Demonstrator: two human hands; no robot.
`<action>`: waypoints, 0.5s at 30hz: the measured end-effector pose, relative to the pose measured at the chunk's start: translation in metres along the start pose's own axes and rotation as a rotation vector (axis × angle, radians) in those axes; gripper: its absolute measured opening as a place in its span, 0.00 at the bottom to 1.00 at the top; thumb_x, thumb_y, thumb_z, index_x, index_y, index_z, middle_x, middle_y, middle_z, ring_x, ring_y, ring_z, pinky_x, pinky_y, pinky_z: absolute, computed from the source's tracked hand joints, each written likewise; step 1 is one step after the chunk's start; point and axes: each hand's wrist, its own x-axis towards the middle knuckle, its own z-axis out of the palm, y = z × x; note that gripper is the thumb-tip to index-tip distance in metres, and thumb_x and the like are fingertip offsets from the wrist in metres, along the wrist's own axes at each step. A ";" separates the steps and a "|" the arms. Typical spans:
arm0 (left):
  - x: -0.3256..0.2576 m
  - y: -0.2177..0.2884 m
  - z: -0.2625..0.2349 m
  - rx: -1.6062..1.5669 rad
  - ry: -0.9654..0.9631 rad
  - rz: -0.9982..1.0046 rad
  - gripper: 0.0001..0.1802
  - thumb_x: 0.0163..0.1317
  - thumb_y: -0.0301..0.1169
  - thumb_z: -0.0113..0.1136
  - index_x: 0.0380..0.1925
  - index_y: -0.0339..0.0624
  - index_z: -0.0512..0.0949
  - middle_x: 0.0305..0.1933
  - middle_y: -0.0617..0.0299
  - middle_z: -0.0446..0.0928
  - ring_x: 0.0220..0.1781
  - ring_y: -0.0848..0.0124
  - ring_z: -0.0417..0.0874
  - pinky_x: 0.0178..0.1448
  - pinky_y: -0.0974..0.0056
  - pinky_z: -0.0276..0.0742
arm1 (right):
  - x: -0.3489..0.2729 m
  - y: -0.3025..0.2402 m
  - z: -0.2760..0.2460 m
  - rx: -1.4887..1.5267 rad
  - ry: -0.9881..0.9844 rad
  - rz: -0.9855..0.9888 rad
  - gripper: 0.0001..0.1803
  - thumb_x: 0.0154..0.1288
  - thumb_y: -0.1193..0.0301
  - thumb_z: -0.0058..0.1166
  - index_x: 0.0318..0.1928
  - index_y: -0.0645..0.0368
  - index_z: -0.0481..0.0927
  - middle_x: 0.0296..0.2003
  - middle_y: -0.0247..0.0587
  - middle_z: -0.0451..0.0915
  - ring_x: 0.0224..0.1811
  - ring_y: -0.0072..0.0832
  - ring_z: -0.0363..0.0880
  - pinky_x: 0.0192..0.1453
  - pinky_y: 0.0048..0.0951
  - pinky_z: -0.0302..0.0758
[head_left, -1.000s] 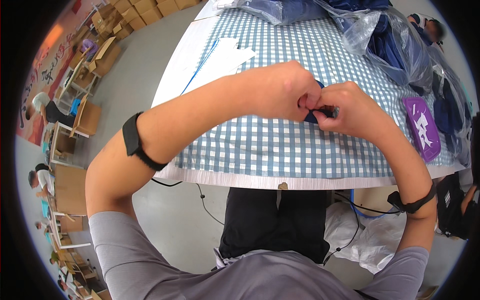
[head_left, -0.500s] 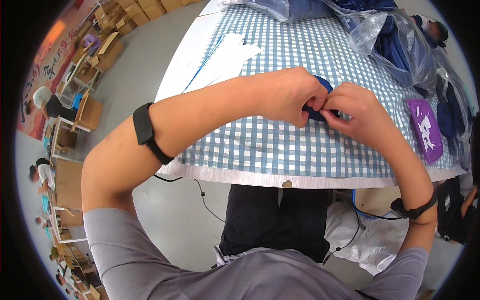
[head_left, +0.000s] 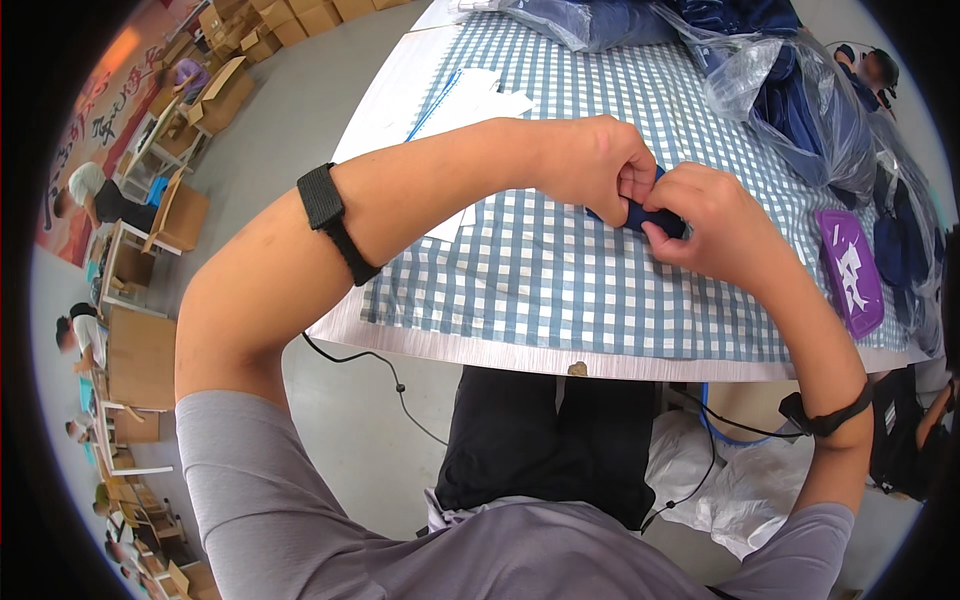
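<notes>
A small dark blue fabric piece is pinched between my two hands above the checked cloth. My left hand is closed, its thumb and bent fingers gripping the left part of the piece. From the right, my right hand pinches the other part with thumb and fingers. The fingers hide much of the piece, so its exact kind does not show. White paper sheets lie beyond my left forearm.
A blue and white checked cloth covers the table. Clear plastic bags with dark blue fabric items lie at the far right. Nearer stands a purple tray with white scraps. Black cables hang below the table's edge. Other people work at left.
The fingers have shifted on the blue piece, and more of it now shows between my hands. My left forearm has moved slightly up and to the right.
</notes>
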 end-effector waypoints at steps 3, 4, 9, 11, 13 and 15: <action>0.005 -0.006 -0.003 -0.010 -0.033 -0.040 0.10 0.57 0.23 0.73 0.40 0.37 0.89 0.36 0.60 0.89 0.39 0.70 0.88 0.45 0.62 0.86 | 0.003 0.008 0.001 0.083 -0.008 0.074 0.09 0.58 0.74 0.73 0.38 0.63 0.89 0.34 0.45 0.89 0.37 0.43 0.88 0.45 0.40 0.86; 0.005 -0.008 -0.003 -0.042 -0.021 -0.049 0.09 0.58 0.23 0.73 0.40 0.37 0.89 0.38 0.59 0.89 0.39 0.69 0.88 0.46 0.61 0.86 | 0.003 0.010 0.001 0.079 -0.007 0.074 0.09 0.58 0.74 0.73 0.38 0.63 0.89 0.34 0.45 0.89 0.37 0.43 0.88 0.45 0.40 0.86; 0.003 -0.017 -0.005 0.086 0.057 0.055 0.09 0.59 0.24 0.74 0.40 0.37 0.89 0.42 0.57 0.89 0.41 0.66 0.89 0.49 0.60 0.87 | 0.006 0.016 -0.001 0.187 -0.048 0.179 0.07 0.60 0.73 0.72 0.36 0.64 0.91 0.32 0.47 0.89 0.32 0.43 0.88 0.40 0.39 0.85; 0.000 -0.013 -0.002 0.160 0.104 0.212 0.11 0.57 0.23 0.76 0.41 0.36 0.89 0.43 0.56 0.89 0.43 0.61 0.90 0.50 0.59 0.88 | 0.007 0.018 -0.001 0.190 -0.057 0.189 0.07 0.60 0.74 0.72 0.36 0.64 0.91 0.31 0.47 0.89 0.31 0.42 0.88 0.39 0.39 0.84; -0.007 -0.008 0.006 0.183 0.122 0.223 0.12 0.56 0.22 0.76 0.42 0.35 0.88 0.43 0.55 0.88 0.44 0.60 0.91 0.51 0.58 0.89 | 0.007 0.020 -0.001 0.195 -0.068 0.203 0.06 0.60 0.74 0.71 0.36 0.64 0.91 0.30 0.47 0.89 0.31 0.42 0.88 0.38 0.40 0.83; -0.011 -0.004 0.012 0.203 0.139 0.235 0.14 0.55 0.22 0.77 0.42 0.34 0.88 0.43 0.54 0.88 0.45 0.58 0.91 0.52 0.58 0.89 | 0.006 0.020 -0.001 0.199 -0.039 0.168 0.05 0.61 0.75 0.70 0.36 0.64 0.91 0.29 0.48 0.88 0.29 0.43 0.87 0.37 0.40 0.82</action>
